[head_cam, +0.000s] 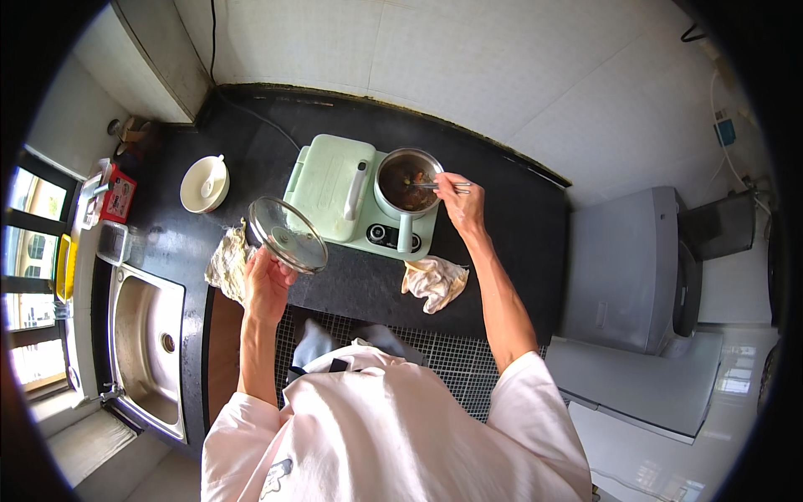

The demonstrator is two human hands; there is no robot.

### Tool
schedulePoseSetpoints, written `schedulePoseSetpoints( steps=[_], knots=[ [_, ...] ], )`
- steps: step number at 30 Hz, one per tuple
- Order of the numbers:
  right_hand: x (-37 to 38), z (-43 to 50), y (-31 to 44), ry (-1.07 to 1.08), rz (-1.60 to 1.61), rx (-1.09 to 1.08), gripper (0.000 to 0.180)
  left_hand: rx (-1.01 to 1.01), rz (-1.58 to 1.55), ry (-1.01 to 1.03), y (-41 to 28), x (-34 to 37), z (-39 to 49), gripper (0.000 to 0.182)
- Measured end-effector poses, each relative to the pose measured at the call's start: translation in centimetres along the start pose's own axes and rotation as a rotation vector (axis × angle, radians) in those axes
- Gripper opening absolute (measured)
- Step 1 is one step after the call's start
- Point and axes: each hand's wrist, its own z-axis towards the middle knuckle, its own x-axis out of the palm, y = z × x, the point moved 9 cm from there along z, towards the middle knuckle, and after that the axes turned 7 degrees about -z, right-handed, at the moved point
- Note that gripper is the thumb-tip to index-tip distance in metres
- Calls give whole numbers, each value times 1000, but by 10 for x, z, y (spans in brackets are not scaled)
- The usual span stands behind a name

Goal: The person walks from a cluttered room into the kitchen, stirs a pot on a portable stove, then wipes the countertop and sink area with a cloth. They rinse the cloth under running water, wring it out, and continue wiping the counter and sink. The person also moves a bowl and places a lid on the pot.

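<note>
In my left hand is a round glass lid, tilted up over the counter's front edge, left of the cooker. My right hand grips a pair of metal chopsticks. Their tips dip into a small pot that holds dark broth with bits of food. The pot sits on the right side of a pale green two-part cooker, its handle pointing toward me over the control knobs. The cooker's left part is covered by a green lid with a grey handle.
A crumpled cloth hangs at the counter edge below the cooker; another cloth lies by my left hand. At left are a cream bowl with a spoon, a red box, a clear plastic container and a steel sink.
</note>
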Motion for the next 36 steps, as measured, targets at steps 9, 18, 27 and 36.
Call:
schedulePoseSetpoints(
  steps=[9,18,27,36],
  knots=[
    [-39,-7,7,-206,205,-2,30,6,-3,-21,-2,-7,-3,26],
    [-32,10,21,-79,-105,-33,27,-23,54,-29,4,-1,-3,27],
    [-11,11,12,-20,-28,53,28,-21,61,-25,5,-5,-7,30],
    [-20,2,23,28,-41,36,26,-15,14,-23,3,-5,-5,31]
  ],
)
